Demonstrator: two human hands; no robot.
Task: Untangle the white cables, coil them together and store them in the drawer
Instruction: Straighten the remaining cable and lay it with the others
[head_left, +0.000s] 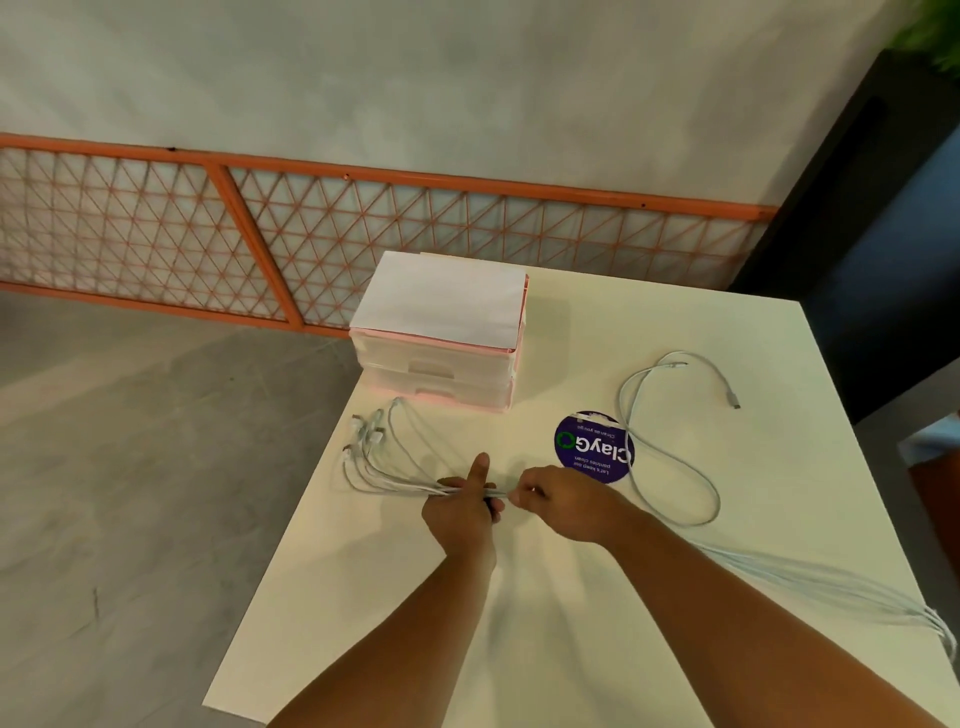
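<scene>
Pale grey mottled wall (467, 78) across back. Orange-framed lattice panel (363, 223) runs low along wall base: diagonal mesh, one slanted orange post left of centre. Grey concrete-look floor (130, 467) at left, faint streaks. Cream tabletop (571, 623) fills lower right, left edge over floor, far edge near lattice panel. Near-black upright block (841, 218) past tabletop's far right corner; blue surface (914, 249) beside it. Green foliage (935, 31) above block. Light soft, even; shadows faint.

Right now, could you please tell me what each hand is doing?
Left hand: grips the cables, index finger straight.
Right hand: pinches the same cables.
</scene>
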